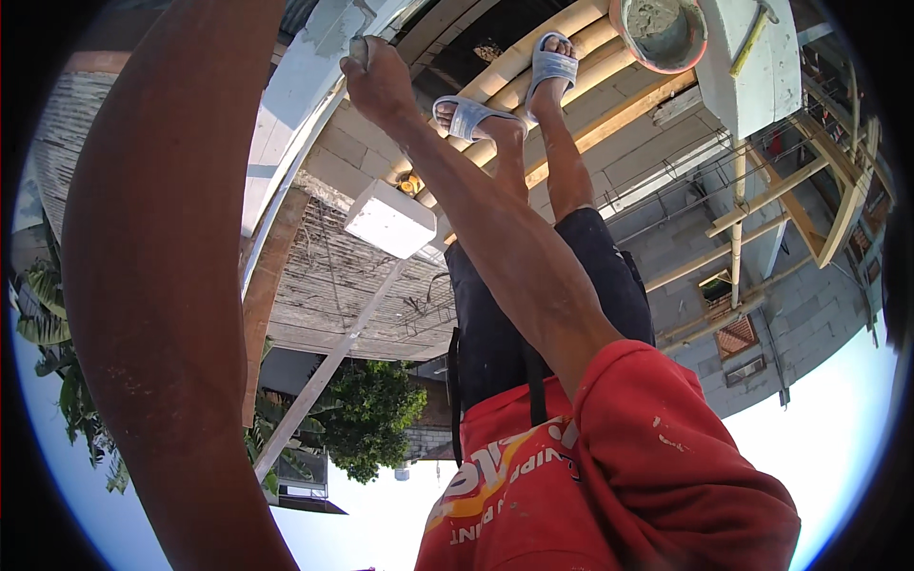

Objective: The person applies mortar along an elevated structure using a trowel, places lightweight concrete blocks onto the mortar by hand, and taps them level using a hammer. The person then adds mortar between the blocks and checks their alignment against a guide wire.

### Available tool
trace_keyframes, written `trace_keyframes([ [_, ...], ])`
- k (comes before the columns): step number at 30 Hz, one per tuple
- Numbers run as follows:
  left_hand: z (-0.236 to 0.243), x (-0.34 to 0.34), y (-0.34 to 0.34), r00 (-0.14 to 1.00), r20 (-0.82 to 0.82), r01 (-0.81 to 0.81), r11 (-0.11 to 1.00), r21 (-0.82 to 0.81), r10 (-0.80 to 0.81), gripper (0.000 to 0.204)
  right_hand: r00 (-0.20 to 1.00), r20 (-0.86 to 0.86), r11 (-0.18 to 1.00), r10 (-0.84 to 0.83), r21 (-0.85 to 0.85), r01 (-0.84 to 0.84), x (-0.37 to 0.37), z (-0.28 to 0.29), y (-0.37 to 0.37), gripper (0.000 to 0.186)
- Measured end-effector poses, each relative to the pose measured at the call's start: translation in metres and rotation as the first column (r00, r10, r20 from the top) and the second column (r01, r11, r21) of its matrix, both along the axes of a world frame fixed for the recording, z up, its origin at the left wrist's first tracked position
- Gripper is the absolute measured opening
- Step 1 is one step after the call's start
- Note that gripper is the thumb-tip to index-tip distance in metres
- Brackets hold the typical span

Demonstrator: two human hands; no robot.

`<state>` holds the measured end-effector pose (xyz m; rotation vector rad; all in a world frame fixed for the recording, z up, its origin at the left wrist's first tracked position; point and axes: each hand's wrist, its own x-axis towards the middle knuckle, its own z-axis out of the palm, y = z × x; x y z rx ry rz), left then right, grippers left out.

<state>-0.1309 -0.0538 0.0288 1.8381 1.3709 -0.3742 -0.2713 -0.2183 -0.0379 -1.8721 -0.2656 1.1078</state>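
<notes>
My right hand point(384, 88) reaches up to the upper middle, its fingers closed around a grey, rounded handle-like piece point(358, 49) whose far part I cannot make out. Beside it runs a long pale beam or ledge point(295, 105), with darker grey, wet-looking patches near its top end. My left forearm point(167, 257) fills the left side, very close, and its hand lies beyond the top edge. A round bucket point(657, 24) with a reddish rim holds grey mortar, to the right of my feet.
My sandalled feet stand on bamboo poles point(571, 46) laid side by side, with a dark gap beyond them. A white block point(390, 219) sits left of my legs. On a pale column point(747, 81) lies a yellow-handled tool point(749, 43). Timber framing point(790, 190) and thin steel bars stand right.
</notes>
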Motion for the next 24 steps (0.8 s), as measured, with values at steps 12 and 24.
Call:
trace_keyframes([
  [12,0.007,-0.005,-0.002,1.0,0.026,0.001,1.0,-0.022,0.0,0.111,0.972,0.233,1.0,-0.031,0.004,0.031,0.024,-0.005,-0.059,0.047],
  [24,0.01,-0.01,0.004,1.0,0.022,0.007,0.999,-0.037,-0.006,0.113,0.962,0.192,0.979,0.192,0.031,-0.201,0.024,0.003,-0.095,0.051],
])
